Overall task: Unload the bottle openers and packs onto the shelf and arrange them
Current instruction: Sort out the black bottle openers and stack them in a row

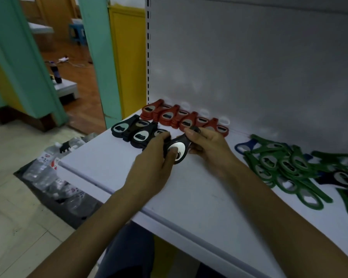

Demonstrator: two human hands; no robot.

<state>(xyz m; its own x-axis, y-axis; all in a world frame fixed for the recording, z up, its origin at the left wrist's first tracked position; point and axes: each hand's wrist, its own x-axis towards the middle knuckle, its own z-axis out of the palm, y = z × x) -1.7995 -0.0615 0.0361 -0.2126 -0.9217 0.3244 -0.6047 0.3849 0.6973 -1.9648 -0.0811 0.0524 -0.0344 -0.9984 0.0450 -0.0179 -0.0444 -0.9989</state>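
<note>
In the head view, red bottle openers (175,117) line the back of the shelf (189,187), and black bottle openers (137,131) form a row in front. The left hand (153,167) and right hand (207,145) both grip another black opener (177,150) at that row's end. The green bottle openers (285,169) lie heaped, so roughly half seems arranged.

Plastic bottles (46,169) lie on the tiled floor (12,217).
</note>
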